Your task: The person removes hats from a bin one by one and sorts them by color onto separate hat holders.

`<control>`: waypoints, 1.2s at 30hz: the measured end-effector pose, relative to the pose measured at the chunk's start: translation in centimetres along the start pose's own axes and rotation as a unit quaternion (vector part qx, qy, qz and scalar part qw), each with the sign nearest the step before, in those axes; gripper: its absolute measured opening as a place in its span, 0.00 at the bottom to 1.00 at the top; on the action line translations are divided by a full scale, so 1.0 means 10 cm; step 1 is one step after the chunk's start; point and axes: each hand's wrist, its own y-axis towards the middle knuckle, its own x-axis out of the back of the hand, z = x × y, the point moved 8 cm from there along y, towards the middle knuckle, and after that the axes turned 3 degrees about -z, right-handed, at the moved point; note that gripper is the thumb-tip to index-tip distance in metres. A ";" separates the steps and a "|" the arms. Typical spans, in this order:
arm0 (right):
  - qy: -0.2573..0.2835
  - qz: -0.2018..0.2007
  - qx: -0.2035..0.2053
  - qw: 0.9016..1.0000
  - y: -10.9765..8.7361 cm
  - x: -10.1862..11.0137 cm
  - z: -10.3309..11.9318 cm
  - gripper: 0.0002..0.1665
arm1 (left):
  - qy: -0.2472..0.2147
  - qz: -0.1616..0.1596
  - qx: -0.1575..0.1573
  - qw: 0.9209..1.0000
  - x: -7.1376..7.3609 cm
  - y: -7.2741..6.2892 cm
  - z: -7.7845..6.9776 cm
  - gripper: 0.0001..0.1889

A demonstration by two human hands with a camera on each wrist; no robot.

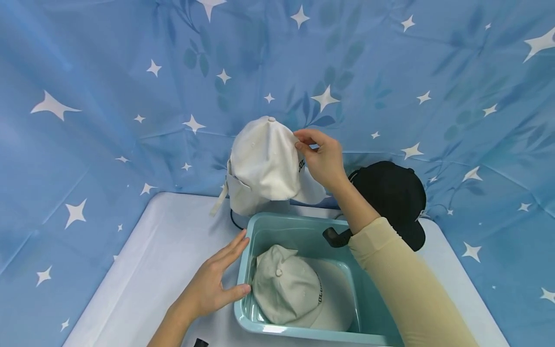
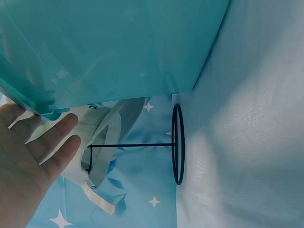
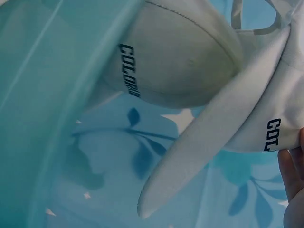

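My right hand (image 1: 321, 159) pinches the right side of a white cap (image 1: 264, 149) with dark lettering, above the back of the bin. Overlapping it from below is a second white cap (image 1: 243, 197); the right wrist view shows this lettered cap (image 3: 180, 57) next to the held one. A black wire stand (image 2: 133, 145) reaches into a white cap in the left wrist view. Inside the teal bin (image 1: 299, 219) lies a beige cap (image 1: 286, 289), brim to the right. My left hand (image 1: 212, 279), fingers extended, touches the bin's left rim.
Behind the bin on the right is a black cap (image 1: 386, 193), partly hidden by my right arm. A white-covered table (image 1: 173, 241) carries the bin. Blue star-patterned cloth (image 1: 108, 168) hangs behind and at both sides.
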 end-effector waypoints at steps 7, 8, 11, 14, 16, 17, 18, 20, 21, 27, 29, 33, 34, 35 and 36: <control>-0.002 0.019 -0.026 0.999 -0.05 -0.19 -0.13 0.14 | 0.006 -0.004 0.000 1.000 0.00 -0.01 0.01 0.46; -0.001 0.022 -0.031 0.999 -0.06 -0.20 -0.15 0.14 | 0.008 -0.004 -0.001 1.000 0.00 -0.01 0.01 0.46; 0.004 0.029 -0.043 0.999 -0.06 -0.24 -0.19 0.14 | 0.012 -0.006 -0.003 1.000 0.01 -0.01 0.00 0.46; 0.009 0.038 -0.049 0.998 -0.06 -0.28 -0.23 0.14 | 0.013 -0.006 -0.003 1.000 0.01 0.00 0.00 0.47; 0.009 0.043 -0.053 0.998 -0.06 -0.32 -0.25 0.14 | 0.012 -0.006 -0.004 1.000 0.02 0.00 0.00 0.47; 0.008 0.046 -0.055 0.997 -0.06 -0.33 -0.26 0.14 | 0.012 -0.006 -0.005 1.000 0.02 0.00 0.00 0.47; 0.006 0.048 -0.056 0.997 -0.07 -0.35 -0.27 0.13 | 0.013 -0.007 -0.006 1.000 0.02 0.00 -0.01 0.47; 0.000 0.050 -0.059 0.997 -0.08 -0.39 -0.29 0.13 | 0.014 -0.008 -0.009 1.000 0.02 0.00 -0.01 0.47; -0.004 0.052 -0.060 0.997 -0.08 -0.40 -0.30 0.13 | 0.014 -0.009 -0.011 1.000 0.02 0.00 -0.01 0.47; -0.003 0.058 -0.059 0.997 -0.12 -0.51 -0.34 0.13 | 0.016 -0.011 -0.013 1.000 0.02 0.00 -0.01 0.47; -0.003 0.060 -0.059 0.996 -0.13 -0.53 -0.34 0.13 | 0.016 -0.010 -0.011 1.000 0.02 0.00 -0.01 0.47; -0.006 0.065 -0.066 0.996 -0.16 -0.59 -0.36 0.13 | 0.016 -0.007 -0.007 1.000 0.02 0.00 -0.01 0.47; -0.007 0.067 -0.068 0.995 -0.17 -0.60 -0.37 0.13 | 0.016 -0.007 -0.007 1.000 0.02 0.00 -0.01 0.47; -0.006 0.068 -0.072 0.995 -0.18 -0.62 -0.38 0.13 | 0.016 -0.006 -0.007 1.000 0.02 0.00 -0.01 0.47; -0.006 0.068 -0.075 0.995 -0.19 -0.63 -0.40 0.13 | 0.015 -0.006 -0.006 1.000 0.02 0.00 -0.01 0.47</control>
